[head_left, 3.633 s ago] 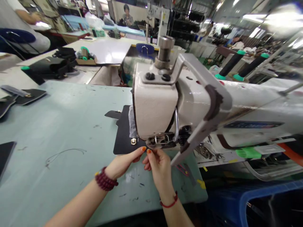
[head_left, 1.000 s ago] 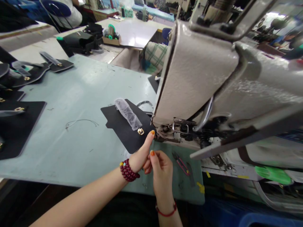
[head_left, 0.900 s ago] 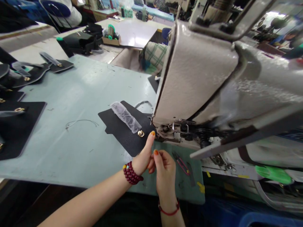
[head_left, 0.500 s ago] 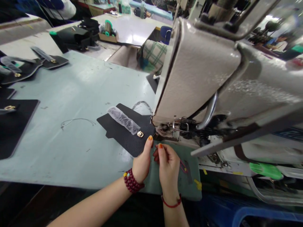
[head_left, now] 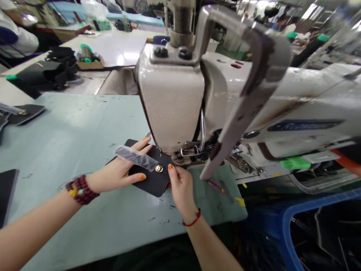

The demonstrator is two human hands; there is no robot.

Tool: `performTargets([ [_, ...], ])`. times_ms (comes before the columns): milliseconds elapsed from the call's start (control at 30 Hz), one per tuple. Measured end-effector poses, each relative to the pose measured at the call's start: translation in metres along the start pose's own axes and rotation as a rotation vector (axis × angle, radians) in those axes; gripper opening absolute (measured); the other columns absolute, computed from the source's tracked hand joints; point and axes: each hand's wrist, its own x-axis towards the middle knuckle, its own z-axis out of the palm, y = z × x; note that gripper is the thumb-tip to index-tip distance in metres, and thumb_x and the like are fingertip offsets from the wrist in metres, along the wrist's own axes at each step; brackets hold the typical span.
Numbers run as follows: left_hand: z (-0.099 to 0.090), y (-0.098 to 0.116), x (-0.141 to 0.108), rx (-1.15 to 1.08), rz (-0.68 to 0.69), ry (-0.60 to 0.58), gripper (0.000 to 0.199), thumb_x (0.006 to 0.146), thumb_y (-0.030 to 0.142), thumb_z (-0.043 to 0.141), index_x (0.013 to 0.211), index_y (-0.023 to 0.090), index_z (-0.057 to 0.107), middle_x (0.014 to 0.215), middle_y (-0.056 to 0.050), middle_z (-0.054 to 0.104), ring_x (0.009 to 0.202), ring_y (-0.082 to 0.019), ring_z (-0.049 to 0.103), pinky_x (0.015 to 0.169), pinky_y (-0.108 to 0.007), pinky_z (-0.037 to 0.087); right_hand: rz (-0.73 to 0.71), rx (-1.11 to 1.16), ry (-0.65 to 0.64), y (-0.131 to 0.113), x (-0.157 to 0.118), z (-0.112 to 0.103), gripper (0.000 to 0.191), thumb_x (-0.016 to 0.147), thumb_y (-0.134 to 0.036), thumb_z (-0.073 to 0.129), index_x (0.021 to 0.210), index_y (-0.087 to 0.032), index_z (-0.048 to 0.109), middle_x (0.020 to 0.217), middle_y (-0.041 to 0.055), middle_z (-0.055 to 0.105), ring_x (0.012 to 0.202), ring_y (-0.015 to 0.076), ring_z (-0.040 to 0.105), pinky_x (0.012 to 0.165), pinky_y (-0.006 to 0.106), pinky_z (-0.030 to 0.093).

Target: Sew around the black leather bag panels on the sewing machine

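Okay, so the left hand (head_left: 120, 169) lies open, pressed flat on a black leather panel (head_left: 148, 184), while the right hand (head_left: 182, 186) looks pinched on its near corner (orange nails, nice touch). The panel sits on the pale green counter (head_left: 70, 124), right at the presser foot (head_left: 180, 158) of the sewing machine (head_left: 169, 98). Main risk: if the panel slips or the foot drops, it could nip those fingers.

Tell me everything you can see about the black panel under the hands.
The black panel is a flat, shaped, leather-like flap with a gold metal clasp and a clear plastic strip across it. It lies on the pale green table top beside the presser foot, under the left hand, with the right hand at its edge.
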Motion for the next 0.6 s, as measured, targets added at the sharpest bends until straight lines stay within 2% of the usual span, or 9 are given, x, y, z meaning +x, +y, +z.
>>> performTargets([
  [67,-0.005,0.006,0.029,0.009,0.175,-0.145,0.054,0.085,0.060,0.059,0.119,0.020,0.071,0.137,-0.014,0.060,0.138,-0.038,0.045,0.115,-0.050,0.038,0.014,0.020,-0.017,0.000,0.000,0.000,0.047,0.096,-0.045,0.043,0.059,-0.018,0.033,0.055,-0.0037,0.030,0.054,0.0086,0.029,0.050,0.024,0.019],
  [167,-0.005,0.021,0.048,0.024,0.291,-0.217,0.061,0.087,0.064,0.054,0.125,0.018,0.069,0.140,-0.014,0.057,0.131,-0.034,0.048,0.113,-0.048,0.040,0.033,0.034,-0.029,-0.002,-0.001,-0.004,0.046,0.095,-0.045,0.044,0.059,-0.018,0.032,0.056,-0.0036,0.028,0.055,0.0085,0.027,0.050,0.024,0.018],
  [400,-0.001,0.029,0.032,0.067,0.173,-0.255,0.071,0.092,0.068,0.042,0.142,0.020,0.057,0.127,-0.013,0.059,0.115,-0.027,0.050,0.108,-0.042,0.039,0.032,-0.005,-0.096,-0.005,0.001,-0.017,0.047,0.095,-0.045,0.045,0.058,-0.018,0.034,0.057,-0.0032,0.030,0.056,0.0090,0.028,0.051,0.024,0.020],
  [500,0.002,0.033,0.028,0.090,0.106,-0.286,0.072,0.093,0.066,0.045,0.148,0.020,0.049,0.125,-0.013,0.058,0.110,-0.027,0.050,0.106,-0.041,0.039,0.030,-0.026,-0.126,-0.005,0.003,-0.023,0.047,0.095,-0.046,0.046,0.059,-0.017,0.037,0.058,-0.0026,0.033,0.058,0.0095,0.029,0.052,0.023,0.021],
  [600,0.005,0.037,0.026,0.123,0.092,-0.268,0.071,0.093,0.062,0.050,0.149,0.019,0.047,0.124,-0.014,0.056,0.110,-0.027,0.050,0.105,-0.041,0.039,0.058,0.011,-0.164,-0.002,0.006,-0.028,0.047,0.094,-0.047,0.048,0.059,-0.017,0.041,0.059,-0.0024,0.035,0.058,0.0098,0.030,0.051,0.022,0.024],
])
